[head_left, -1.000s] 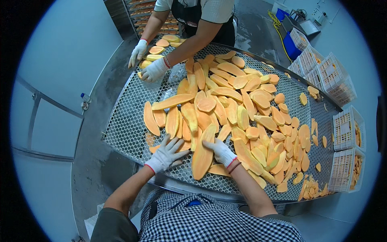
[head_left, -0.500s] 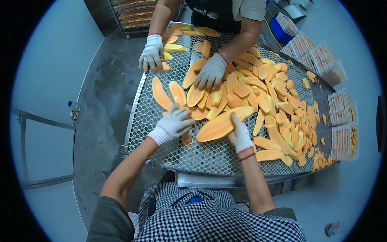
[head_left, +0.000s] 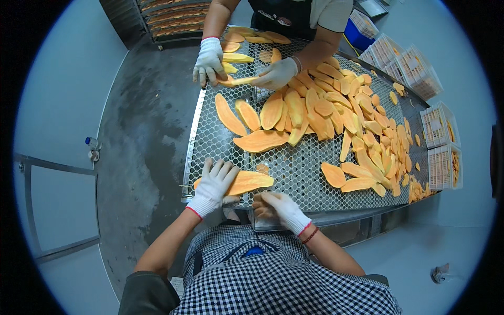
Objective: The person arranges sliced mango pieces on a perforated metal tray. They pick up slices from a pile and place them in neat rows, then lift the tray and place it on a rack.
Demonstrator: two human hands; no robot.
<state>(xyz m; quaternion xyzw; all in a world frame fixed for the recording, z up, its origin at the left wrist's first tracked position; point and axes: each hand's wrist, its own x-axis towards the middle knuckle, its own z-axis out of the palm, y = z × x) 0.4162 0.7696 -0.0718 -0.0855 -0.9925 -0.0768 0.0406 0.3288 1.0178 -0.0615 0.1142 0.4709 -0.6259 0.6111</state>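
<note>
Pale blue wall [head_left: 68, 89] fills the left side, with a blue-capped bottle [head_left: 92, 142] at its foot on the wet grey floor [head_left: 144, 131]. Far left stands a rack [head_left: 176, 21] of loaded trays. At the near left corner of the counter [head_left: 413, 107], the white-gloved left hand [head_left: 213, 185] lies with fingers spread over a long orange slice [head_left: 249, 182], which rests on white mesh [head_left: 299, 173]. Beyond it, a co-worker's two gloved hands touch a narrow slice [head_left: 244, 81], one at each end. Just right of the long slice, the right hand [head_left: 282, 208] hangs by the near edge, fingers loosely curled, partway open and empty. Farther right, a heap of slices [head_left: 362, 131] spreads across the mesh, and white crates [head_left: 441, 168] line the right edge.
</note>
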